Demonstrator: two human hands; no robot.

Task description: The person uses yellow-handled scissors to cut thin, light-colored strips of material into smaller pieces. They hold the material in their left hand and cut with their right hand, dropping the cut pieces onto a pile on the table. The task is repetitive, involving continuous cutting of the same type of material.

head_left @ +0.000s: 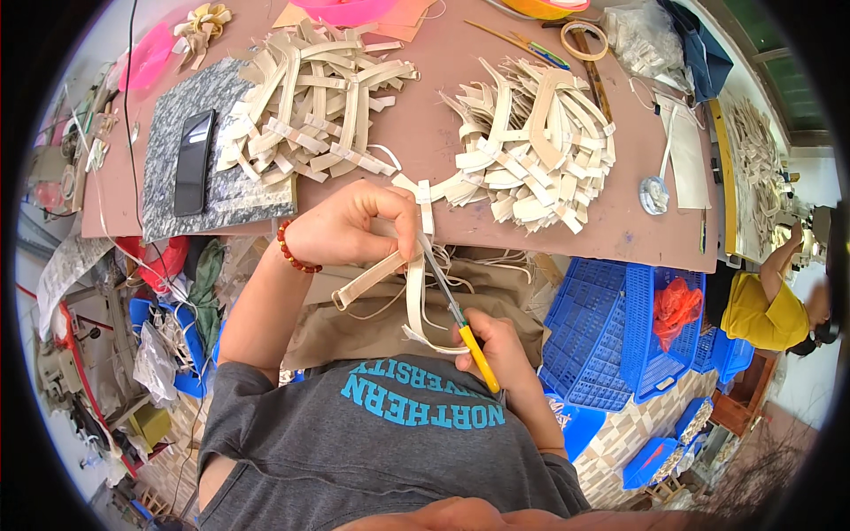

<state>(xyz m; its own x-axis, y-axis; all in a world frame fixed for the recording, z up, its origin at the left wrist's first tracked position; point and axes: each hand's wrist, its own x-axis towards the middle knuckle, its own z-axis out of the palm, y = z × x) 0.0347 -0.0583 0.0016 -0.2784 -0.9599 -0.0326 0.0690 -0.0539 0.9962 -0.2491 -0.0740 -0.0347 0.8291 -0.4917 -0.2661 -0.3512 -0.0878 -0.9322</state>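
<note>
My left hand point(367, 221) is at the table's front edge, its fingers pinching a beige fabric strap piece point(365, 281). Strips of the piece hang below the fingers, over my lap. In my right hand point(503, 341) is a pair of scissors point(481, 358) with yellow handles. Their metal blades point up and away, reaching the strap just below my left fingers. Whether the blades are apart is hard to make out. Beyond my hands lie two heaps of similar straps, a left heap point(310, 111) and a right heap point(540, 150).
A black phone point(193, 164) rests on a grey speckled slab point(168, 115) at left. Far right on the table point(637, 234) are a tape roll point(584, 41) and a plastic bag point(646, 35). Blue crates point(584, 327) stand right, near a person in yellow point(768, 305).
</note>
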